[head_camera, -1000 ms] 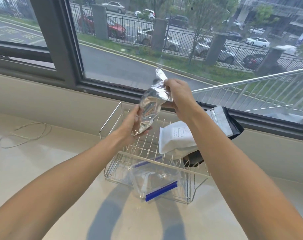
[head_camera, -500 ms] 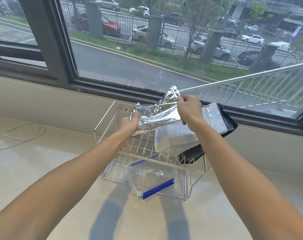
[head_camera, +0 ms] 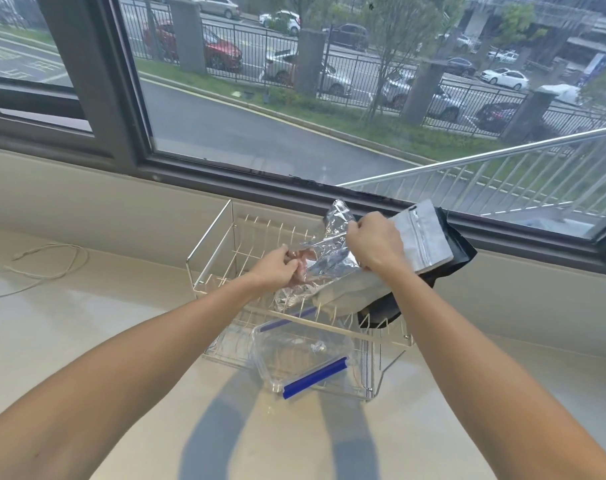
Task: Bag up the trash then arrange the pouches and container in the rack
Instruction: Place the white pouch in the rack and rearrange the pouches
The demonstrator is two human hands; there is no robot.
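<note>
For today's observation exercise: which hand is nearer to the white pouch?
Right. The right hand grips the silver pouch right against the white pouch; the left hand holds the silver pouch's far end, clearly apart.

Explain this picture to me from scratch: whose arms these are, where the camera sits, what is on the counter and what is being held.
No machine here: a person wears a camera on the head, looking down at their own bare arms. Both hands, left hand and right hand, grip a crinkled silver foil pouch over a wire rack on a pale counter below a window. A white pouch leans in the rack on a black pouch. A clear container with blue clips lies in the rack's front part. A thin cord lies at far left.
</note>
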